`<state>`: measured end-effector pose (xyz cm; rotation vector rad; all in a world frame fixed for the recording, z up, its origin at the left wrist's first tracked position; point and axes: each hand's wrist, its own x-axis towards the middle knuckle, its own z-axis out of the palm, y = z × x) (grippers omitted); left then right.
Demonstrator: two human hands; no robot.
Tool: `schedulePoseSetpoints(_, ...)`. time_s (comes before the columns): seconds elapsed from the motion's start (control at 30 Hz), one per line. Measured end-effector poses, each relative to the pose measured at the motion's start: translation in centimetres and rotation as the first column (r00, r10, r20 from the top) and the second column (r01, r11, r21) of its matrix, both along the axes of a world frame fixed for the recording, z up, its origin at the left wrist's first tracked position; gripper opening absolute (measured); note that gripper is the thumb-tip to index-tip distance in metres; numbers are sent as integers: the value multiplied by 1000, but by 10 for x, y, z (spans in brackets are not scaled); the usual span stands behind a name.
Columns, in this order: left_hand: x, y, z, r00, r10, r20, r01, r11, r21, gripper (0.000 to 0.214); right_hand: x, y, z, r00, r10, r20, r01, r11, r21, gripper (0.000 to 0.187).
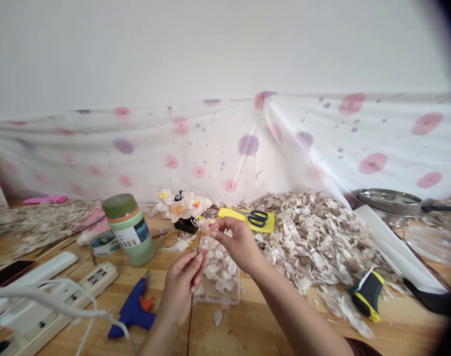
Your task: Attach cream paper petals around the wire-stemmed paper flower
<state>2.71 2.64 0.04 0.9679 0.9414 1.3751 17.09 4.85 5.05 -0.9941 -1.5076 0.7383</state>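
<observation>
My left hand (pixel 186 274) is closed, thumb and finger pinching a thin dark stem (pixel 190 316) that runs down toward the table edge. Just above and to its right, my right hand (pixel 236 242) is closed in a pinch at the stem's upper end. What lies between its fingertips is too small to make out; pale and pinkish bits show beside them. Beneath both hands, a clear plastic box (pixel 233 299) holds whitish petals (pixel 220 264). One loose petal (pixel 218 317) lies in front of the box. Behind my hands stand white flowers (pixel 184 203) with yellow and pink centres.
To the left are a blue glue gun (pixel 132 309), a green jar (pixel 131 232), and a power strip (pixel 67 301) with white cables. Dark-handled scissors (pixel 257 217) lie on a yellow sheet (pixel 268 226). A large petal heap (pixel 322 237) and a black-and-yellow tool (pixel 370 294) are right.
</observation>
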Motion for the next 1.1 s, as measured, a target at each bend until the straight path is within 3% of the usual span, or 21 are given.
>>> schedulePoseSetpoints(0.5, 1, -1, -2, 999, -22, -28, 21, 1000, -20, 31, -6, -4, 0, 986, -124, 110, 111, 987, 117, 7)
schedulePoseSetpoints(0.8, 2, -3, -2, 997, -59, -46, 58, 998, -26, 28, -4, -3, -5, 904, -307, 298, 225, 934, 278, 10)
schedulePoseSetpoints(1.1, 2, -6, -3, 992, -108, -68, 107, 994, -18, 26, -3, -2, -6, 840, -412, 353, 258, 876, 408, 10)
